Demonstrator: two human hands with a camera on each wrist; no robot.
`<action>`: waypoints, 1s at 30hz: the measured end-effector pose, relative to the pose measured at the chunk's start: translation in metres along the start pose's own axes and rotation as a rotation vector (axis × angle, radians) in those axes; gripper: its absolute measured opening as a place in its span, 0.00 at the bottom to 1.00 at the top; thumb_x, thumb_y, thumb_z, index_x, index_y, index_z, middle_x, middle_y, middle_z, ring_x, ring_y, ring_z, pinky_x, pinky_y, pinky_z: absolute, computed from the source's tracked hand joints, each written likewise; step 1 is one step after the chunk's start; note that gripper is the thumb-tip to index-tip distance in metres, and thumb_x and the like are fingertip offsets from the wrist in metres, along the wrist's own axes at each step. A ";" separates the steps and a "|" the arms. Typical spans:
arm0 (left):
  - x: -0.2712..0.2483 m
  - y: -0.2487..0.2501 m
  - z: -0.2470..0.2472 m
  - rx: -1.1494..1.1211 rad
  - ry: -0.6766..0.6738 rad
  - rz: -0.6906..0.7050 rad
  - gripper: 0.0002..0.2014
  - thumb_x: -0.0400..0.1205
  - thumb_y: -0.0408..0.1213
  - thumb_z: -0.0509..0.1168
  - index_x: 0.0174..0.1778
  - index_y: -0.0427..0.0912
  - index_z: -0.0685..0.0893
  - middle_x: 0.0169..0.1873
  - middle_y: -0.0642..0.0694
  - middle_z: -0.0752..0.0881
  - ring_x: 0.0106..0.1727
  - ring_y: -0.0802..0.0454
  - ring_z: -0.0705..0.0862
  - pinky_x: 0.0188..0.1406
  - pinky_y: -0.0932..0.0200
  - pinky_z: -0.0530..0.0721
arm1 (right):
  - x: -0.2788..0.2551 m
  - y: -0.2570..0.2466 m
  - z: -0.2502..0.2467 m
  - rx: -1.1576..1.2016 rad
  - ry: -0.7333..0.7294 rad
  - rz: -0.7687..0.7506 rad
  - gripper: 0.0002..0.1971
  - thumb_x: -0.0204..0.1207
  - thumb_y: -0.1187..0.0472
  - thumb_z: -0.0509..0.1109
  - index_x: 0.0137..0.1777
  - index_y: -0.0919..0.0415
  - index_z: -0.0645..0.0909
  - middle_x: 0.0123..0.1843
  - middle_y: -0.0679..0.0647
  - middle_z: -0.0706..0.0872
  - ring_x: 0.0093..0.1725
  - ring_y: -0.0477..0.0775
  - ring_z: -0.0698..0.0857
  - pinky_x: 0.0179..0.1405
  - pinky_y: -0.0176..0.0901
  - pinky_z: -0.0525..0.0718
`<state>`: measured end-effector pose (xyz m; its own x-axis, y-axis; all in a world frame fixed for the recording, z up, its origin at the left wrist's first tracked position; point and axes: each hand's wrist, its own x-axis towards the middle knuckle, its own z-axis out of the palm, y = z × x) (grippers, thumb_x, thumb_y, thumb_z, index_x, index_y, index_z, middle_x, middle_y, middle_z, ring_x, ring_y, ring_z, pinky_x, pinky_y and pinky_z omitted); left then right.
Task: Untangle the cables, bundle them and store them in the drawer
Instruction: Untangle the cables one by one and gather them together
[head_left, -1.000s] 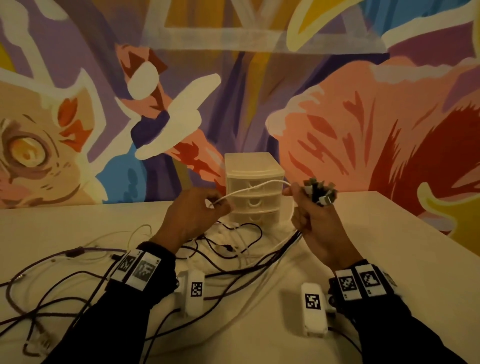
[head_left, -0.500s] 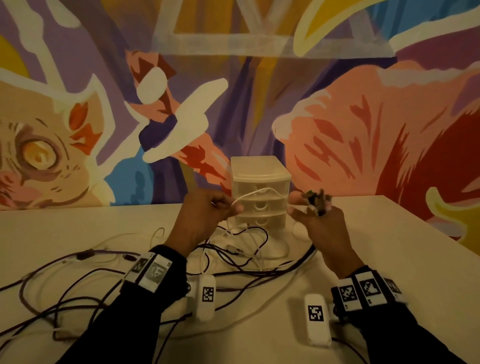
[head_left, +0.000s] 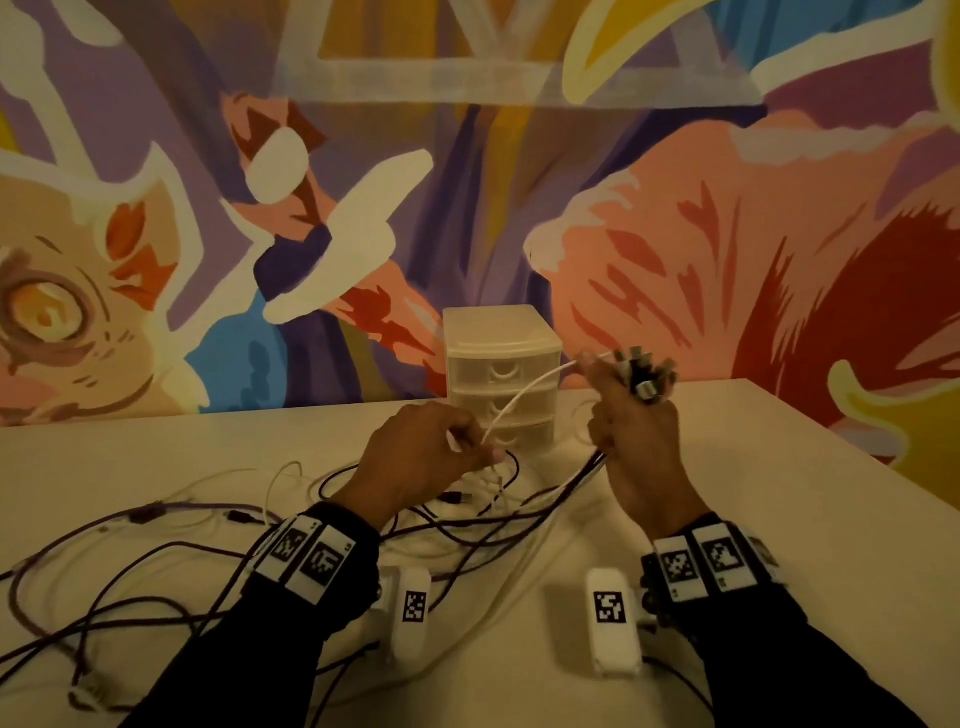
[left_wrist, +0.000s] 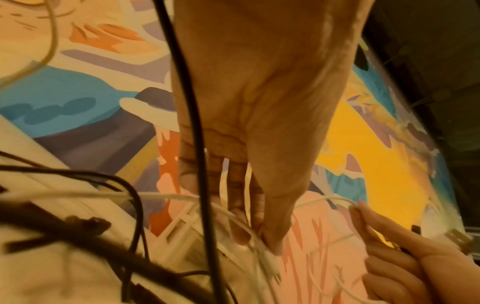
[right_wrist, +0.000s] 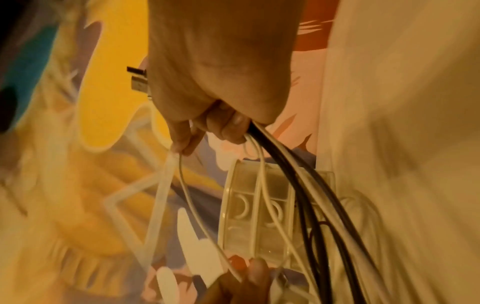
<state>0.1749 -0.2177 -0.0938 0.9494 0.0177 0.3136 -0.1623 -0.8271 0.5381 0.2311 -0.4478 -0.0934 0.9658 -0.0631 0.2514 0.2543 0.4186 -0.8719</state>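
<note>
The right hand (head_left: 636, 441) has lifted its fistful of cable ends (head_left: 641, 371); the white cable (head_left: 524, 397) slants down-left to the pinching left hand (head_left: 421, 454), before the shut drawer unit (head_left: 501, 382).

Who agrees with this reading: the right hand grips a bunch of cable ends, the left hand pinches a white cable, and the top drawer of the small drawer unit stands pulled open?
One detail is wrong. The drawer unit has all its drawers closed, as the head view shows. The rest holds: the right hand grips a bunch of cable ends, and the left hand pinches a white cable.
</note>
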 end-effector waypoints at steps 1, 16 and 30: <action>0.001 -0.005 0.000 0.002 0.000 -0.014 0.13 0.78 0.64 0.78 0.42 0.60 0.91 0.43 0.63 0.91 0.42 0.63 0.88 0.49 0.46 0.90 | 0.003 -0.002 -0.003 0.048 0.029 -0.002 0.09 0.79 0.56 0.85 0.47 0.54 0.86 0.31 0.49 0.68 0.26 0.46 0.61 0.24 0.42 0.61; 0.001 0.008 -0.003 -0.041 0.111 0.010 0.14 0.75 0.64 0.80 0.35 0.61 0.86 0.37 0.64 0.91 0.36 0.69 0.86 0.35 0.57 0.80 | -0.018 0.005 0.015 -0.422 -0.235 0.061 0.10 0.75 0.49 0.87 0.52 0.51 0.96 0.29 0.35 0.88 0.27 0.33 0.82 0.38 0.32 0.74; 0.000 0.000 0.004 0.000 -0.031 0.002 0.10 0.83 0.64 0.72 0.47 0.63 0.88 0.47 0.65 0.91 0.51 0.64 0.88 0.58 0.44 0.90 | -0.007 -0.002 0.009 -0.057 -0.042 -0.017 0.12 0.78 0.54 0.86 0.51 0.59 0.89 0.29 0.47 0.68 0.26 0.47 0.61 0.25 0.42 0.64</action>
<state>0.1759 -0.2197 -0.0969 0.9569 -0.0012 0.2905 -0.1641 -0.8273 0.5372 0.2234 -0.4398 -0.0901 0.9586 -0.0312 0.2830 0.2745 0.3653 -0.8895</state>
